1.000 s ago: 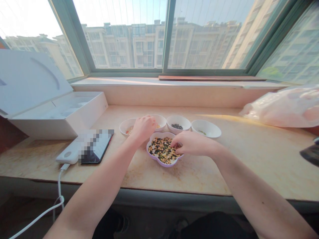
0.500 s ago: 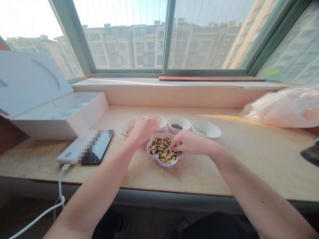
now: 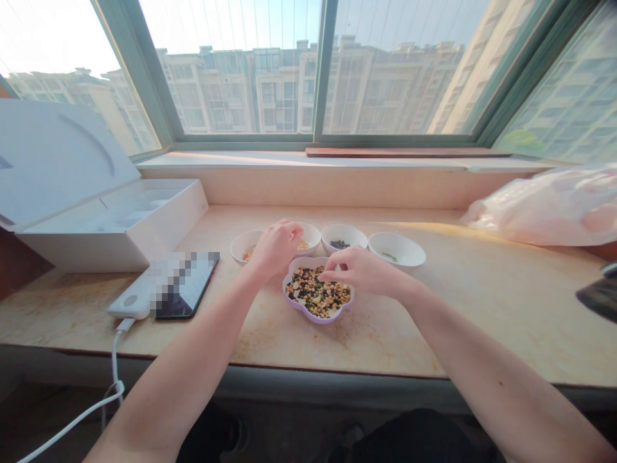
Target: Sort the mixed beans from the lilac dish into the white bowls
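A flower-shaped bowl with a lilac rim holds mixed beans in black, green, yellow and white. Over its upper right part hovers my right hand, thumb and fingertips pinched together; anything between them is too small to name. My left hand is held with curled fingers at the white bowl of yellow pieces, partly covering it and the left white bowl of pale and reddish pieces. What the left fingers hold, if anything, is hidden. Black beans lie in the third white bowl.
A fourth white bowl holds a few green bits. To the left are a phone, a white power bank with a cable, and an open white box. A plastic bag lies at the right.
My right hand has lifted from among the mixed beans and shifted slightly left and up. My left hand has moved only a little, staying by the yellow pieces.
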`<state>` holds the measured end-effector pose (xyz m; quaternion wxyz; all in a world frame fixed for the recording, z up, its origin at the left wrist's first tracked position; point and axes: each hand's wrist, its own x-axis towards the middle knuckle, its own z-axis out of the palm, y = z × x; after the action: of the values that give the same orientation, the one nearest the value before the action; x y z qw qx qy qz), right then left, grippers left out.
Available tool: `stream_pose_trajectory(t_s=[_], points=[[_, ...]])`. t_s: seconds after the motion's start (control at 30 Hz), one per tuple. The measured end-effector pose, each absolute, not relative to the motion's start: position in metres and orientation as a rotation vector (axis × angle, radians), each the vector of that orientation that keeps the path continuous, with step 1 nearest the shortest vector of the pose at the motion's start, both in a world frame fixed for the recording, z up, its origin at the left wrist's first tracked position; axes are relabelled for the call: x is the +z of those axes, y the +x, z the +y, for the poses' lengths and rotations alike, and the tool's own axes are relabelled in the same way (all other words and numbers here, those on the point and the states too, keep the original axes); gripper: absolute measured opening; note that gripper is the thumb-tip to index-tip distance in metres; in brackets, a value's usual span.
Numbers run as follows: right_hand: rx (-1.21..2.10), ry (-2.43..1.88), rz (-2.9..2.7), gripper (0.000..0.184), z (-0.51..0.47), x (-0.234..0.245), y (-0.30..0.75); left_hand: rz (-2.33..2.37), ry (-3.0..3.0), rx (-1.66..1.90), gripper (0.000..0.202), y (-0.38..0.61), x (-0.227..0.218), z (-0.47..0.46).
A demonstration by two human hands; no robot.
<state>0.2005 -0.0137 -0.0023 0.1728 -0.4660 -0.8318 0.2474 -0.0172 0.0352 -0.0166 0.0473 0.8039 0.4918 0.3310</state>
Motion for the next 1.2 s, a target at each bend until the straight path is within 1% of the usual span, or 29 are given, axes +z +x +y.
stream_pose_trajectory(t_s=[0.17, 0.27, 0.37, 0.47, 0.67, 0.73, 0.87, 0.93, 1.03, 1.2], points=[[0.908, -1.230, -1.962, 0.055, -0.005, -0.008, 0.201, 0.999, 2.368, 1.065, 0.022, -0.006, -0.011, 0.018], [1.042, -1.194, -1.742, 0.062, -0.001, -0.011, 0.202, 0.810, 2.355, 1.024, 0.016, 0.001, -0.009, 0.009], [1.172, -1.134, -1.643, 0.062, 0.000, -0.013, 0.200, 0.827, 2.344, 1.088, 0.012, 0.005, -0.011, 0.008], [1.250, -1.115, -1.623, 0.062, 0.000, -0.016, 0.197, 0.870, 2.342, 1.163, 0.015, 0.006, -0.014, 0.011], [1.260, -1.128, -1.712, 0.065, -0.003, -0.014, 0.198, 0.915, 2.399, 1.179, 0.015, 0.005, -0.017, 0.014], [1.206, -1.190, -1.832, 0.059, -0.004, -0.011, 0.200, 1.018, 2.401, 1.185, 0.013, 0.004, -0.017, 0.016], [0.885, -1.282, -2.195, 0.030, -0.010, -0.004, 0.202, 1.307, 2.392, 1.159, 0.019, -0.002, -0.015, 0.021], [0.742, -1.270, -2.383, 0.021, -0.015, -0.001, 0.200, 1.450, 2.442, 1.063, 0.023, -0.006, -0.015, 0.025], [0.645, -1.251, -2.595, 0.021, -0.022, 0.004, 0.197, 1.617, 2.537, 0.878, 0.026, -0.012, -0.016, 0.031], [0.519, -1.242, -2.773, 0.022, -0.026, 0.007, 0.194, 1.737, 2.598, 0.618, 0.033, -0.013, -0.017, 0.035]])
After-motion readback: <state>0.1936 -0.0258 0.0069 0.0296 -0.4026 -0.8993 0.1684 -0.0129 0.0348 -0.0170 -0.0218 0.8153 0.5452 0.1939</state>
